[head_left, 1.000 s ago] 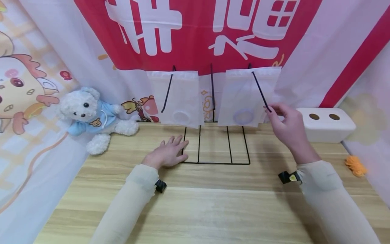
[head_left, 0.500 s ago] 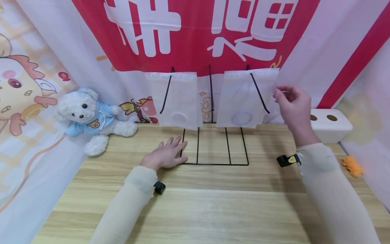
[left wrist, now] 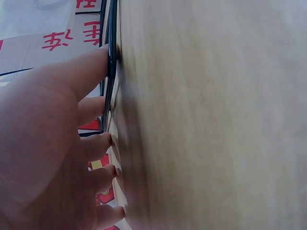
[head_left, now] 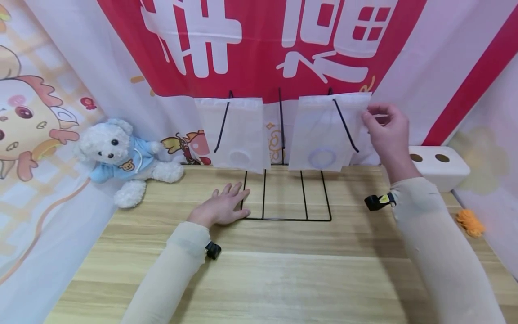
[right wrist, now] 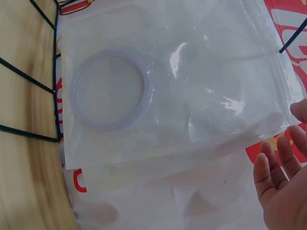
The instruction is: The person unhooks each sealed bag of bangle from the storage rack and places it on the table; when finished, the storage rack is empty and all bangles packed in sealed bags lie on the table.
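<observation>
A black wire display rack (head_left: 287, 219) stands at the back of the table, with translucent plastic bags hanging on its prongs. My left hand (head_left: 221, 206) lies with fingers spread over the left side of the rack's base; in the left wrist view the thumb touches the wire. At the right prong, my right hand (head_left: 389, 132) pinches the upper right edge of a plastic bag (head_left: 315, 123) between thumb and index finger, the other fingers loosely bent. A pale lilac ring (right wrist: 111, 126) shows inside this bag. Another bag (head_left: 236, 128) with a whitish round item hangs on the left prong.
A white plush bear (head_left: 117, 150) in a blue hoodie sits left of the rack. Right of it stand a white box (head_left: 439, 168) with two round holes and an orange yarn bundle (head_left: 470, 222). A printed cloth (head_left: 259, 58) hangs close behind the rack.
My right hand has left the tip of the right prong, moved up along the bag's right side, and taken its upper edge. The left hand has stayed on the rack's base.
</observation>
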`<state>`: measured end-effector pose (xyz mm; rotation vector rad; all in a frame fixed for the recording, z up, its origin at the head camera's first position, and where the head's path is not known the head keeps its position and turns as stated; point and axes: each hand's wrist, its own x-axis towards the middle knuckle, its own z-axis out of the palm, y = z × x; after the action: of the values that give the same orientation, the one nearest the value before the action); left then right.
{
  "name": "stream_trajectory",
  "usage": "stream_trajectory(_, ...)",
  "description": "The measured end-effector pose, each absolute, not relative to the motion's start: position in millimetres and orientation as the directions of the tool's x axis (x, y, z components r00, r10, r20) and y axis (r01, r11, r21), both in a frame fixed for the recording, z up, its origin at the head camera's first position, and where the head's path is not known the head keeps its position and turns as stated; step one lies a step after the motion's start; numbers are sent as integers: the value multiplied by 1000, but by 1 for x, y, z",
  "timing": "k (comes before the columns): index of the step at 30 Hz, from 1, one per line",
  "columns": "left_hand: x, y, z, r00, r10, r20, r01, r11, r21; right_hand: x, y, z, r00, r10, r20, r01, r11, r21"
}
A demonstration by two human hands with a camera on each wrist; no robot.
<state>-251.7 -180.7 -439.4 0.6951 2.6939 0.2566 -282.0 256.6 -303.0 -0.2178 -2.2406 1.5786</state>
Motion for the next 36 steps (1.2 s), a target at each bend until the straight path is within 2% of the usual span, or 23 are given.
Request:
stream_trajectory(17, -255, -183, -443, -816, 514, -264, 441, 849, 291, -278, 256, -303, -908, 374, 190, -103, 238, -966)
stream_trajectory(36, -253, -181, -444, -821, 497, -280, 430, 862, 270, -273, 265, -297, -934, 322, 152, -81, 223, -971)
